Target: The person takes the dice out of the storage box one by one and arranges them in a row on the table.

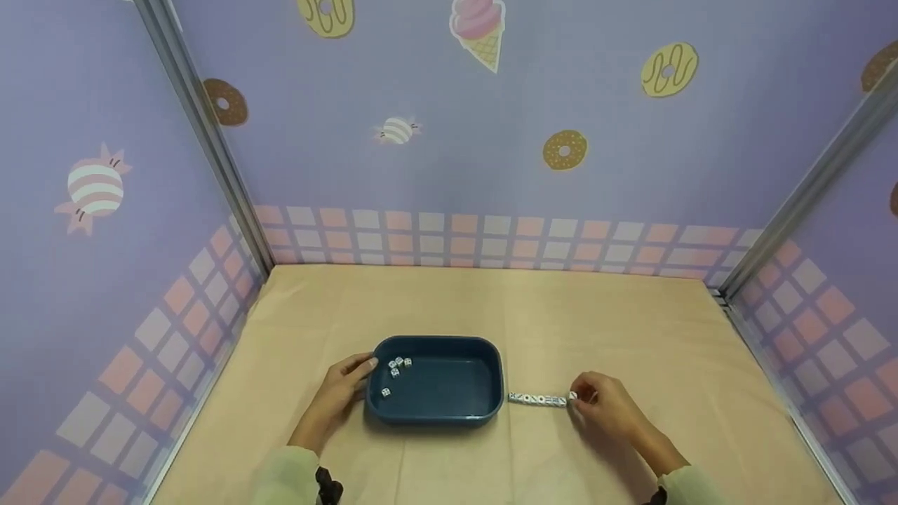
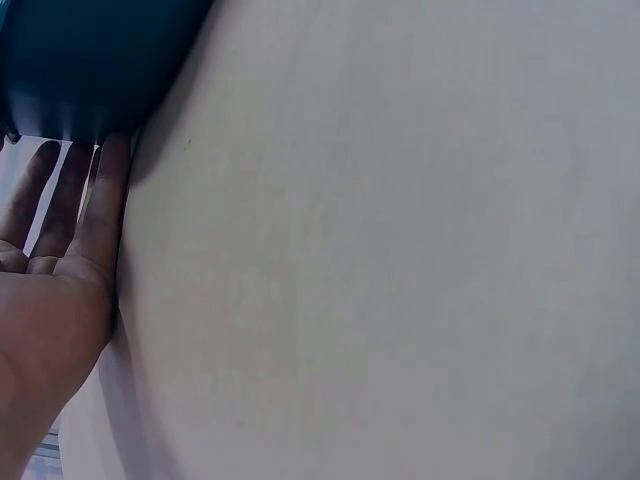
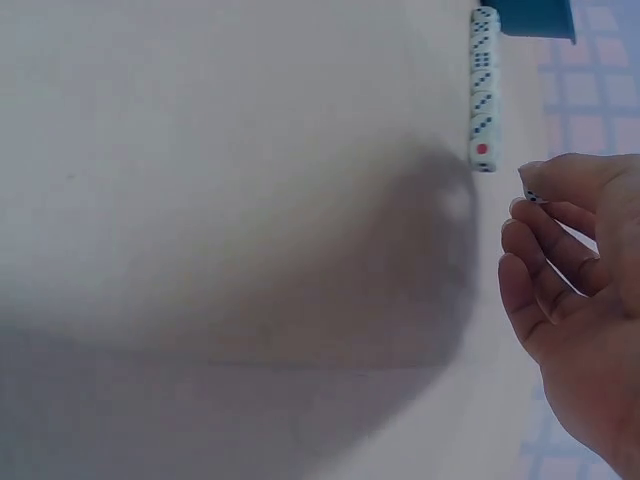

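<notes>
The left hand [image 1: 343,384] grips the tray [image 1: 435,421], fingers straight, thumb on rim; 5 dice [image 1: 394,372] lie inside. Extending the row of dice [image 1: 537,399] seems the step: the right hand [image 1: 609,407] pinches 1 die [image 1: 573,395] by its right end, contact unclear; next calls for squaring, then release.

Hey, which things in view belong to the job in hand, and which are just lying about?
Part of the job:
dark blue, round-cornered rectangular tray, left grip touching its rim
loose white cubic dice inside it
straight row of white dice beside it
white die pinched in the right grip

Only surroundings:
beige cloth underneath
purple backdrop printed with sweets
silvery metal posts
</notes>
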### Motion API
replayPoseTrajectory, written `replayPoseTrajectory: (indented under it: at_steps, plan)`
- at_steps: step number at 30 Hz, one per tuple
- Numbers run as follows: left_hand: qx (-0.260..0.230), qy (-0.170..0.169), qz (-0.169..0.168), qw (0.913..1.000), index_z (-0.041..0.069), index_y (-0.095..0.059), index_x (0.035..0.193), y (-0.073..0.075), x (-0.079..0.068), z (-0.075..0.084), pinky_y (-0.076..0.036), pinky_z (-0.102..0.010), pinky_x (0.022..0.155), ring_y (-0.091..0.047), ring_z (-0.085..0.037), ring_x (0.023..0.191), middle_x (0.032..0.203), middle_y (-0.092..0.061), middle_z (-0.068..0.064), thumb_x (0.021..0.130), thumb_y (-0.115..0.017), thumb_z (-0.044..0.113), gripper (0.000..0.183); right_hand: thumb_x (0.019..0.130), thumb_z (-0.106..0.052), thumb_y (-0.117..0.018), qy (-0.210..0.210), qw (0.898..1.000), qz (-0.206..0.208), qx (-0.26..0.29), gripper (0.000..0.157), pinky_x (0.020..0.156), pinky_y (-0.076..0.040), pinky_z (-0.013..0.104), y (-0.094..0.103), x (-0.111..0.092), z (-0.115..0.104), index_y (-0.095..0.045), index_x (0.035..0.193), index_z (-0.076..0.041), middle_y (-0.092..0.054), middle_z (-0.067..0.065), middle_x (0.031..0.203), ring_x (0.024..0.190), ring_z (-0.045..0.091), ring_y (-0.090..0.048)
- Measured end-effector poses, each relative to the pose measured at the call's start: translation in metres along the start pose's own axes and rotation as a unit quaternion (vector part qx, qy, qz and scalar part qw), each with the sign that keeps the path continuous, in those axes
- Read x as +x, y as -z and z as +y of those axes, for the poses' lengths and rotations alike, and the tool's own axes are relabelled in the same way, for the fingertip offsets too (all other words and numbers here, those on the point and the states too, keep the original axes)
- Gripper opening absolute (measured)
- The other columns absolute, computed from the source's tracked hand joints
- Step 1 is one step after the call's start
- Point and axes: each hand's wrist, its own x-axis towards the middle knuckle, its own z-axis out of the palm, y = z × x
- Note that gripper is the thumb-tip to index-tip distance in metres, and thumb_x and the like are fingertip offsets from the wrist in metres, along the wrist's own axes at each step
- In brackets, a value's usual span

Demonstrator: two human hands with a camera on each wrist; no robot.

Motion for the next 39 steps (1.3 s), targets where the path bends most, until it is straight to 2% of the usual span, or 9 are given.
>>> replayPoseTrajectory:
  at_steps: [11, 20, 27, 34, 39]
  plan:
    - [0.002, 0.004, 0.001, 1.0000, 0.002, -0.062, 0.144, -0.001, 0.000, 0.003, -0.062, -0.035, 0.084, -0.072, -0.030, 0.110, 0.137, -0.063, -0.021, 0.104, -0.072, 0.030, 0.050, 0.090, 0.006, -0.078, -0.019, 1.000, -0.021, -0.003, 0.017, 0.068, -0.052, 0.025, -0.008, -0.003, 0.007, -0.072, 0.098, -0.007, -0.066, 0.002, 0.092, 0.081, 0.012, -0.059]
    - [0.004, 0.002, -0.009, 0.9999, 0.002, -0.059, 0.147, 0.002, 0.000, 0.004, -0.062, -0.036, 0.089, -0.071, -0.032, 0.115, 0.141, -0.061, -0.021, 0.104, -0.072, 0.032, 0.054, 0.091, 0.006, -0.078, -0.015, 0.999, -0.033, 0.012, 0.016, 0.061, -0.050, 0.024, -0.008, 0.002, 0.009, -0.072, 0.097, -0.007, -0.061, 0.002, 0.089, 0.074, 0.013, -0.057]
    - [0.003, 0.003, -0.005, 1.0000, 0.003, -0.061, 0.145, 0.002, 0.001, 0.004, -0.062, -0.036, 0.087, -0.072, -0.031, 0.113, 0.139, -0.062, -0.021, 0.103, -0.073, 0.031, 0.052, 0.091, 0.002, -0.080, -0.039, 0.999, -0.026, 0.025, 0.015, 0.062, -0.048, 0.023, -0.010, 0.000, 0.012, -0.074, 0.098, -0.010, -0.061, 0.003, 0.092, 0.078, 0.015, -0.055]
    - [0.019, -0.003, 0.002, 0.9998, 0.001, -0.063, 0.143, 0.001, 0.003, 0.004, -0.062, -0.035, 0.087, -0.072, -0.031, 0.114, 0.138, -0.063, -0.021, 0.103, -0.073, 0.033, 0.052, 0.091, 0.001, -0.080, -0.062, 0.996, -0.020, 0.064, 0.016, 0.064, -0.048, 0.023, -0.013, -0.003, 0.014, -0.072, 0.103, -0.006, -0.062, 0.006, 0.097, 0.083, 0.019, -0.055]
    - [0.023, -0.002, -0.001, 0.9997, 0.001, -0.062, 0.144, 0.002, 0.001, 0.003, -0.062, -0.036, 0.089, -0.071, -0.032, 0.116, 0.139, -0.063, -0.022, 0.103, -0.073, 0.034, 0.053, 0.092, -0.002, -0.081, -0.061, 0.995, -0.014, 0.080, 0.018, 0.069, -0.049, 0.024, -0.016, -0.006, 0.015, -0.070, 0.106, -0.004, -0.062, 0.007, 0.099, 0.087, 0.020, -0.055]
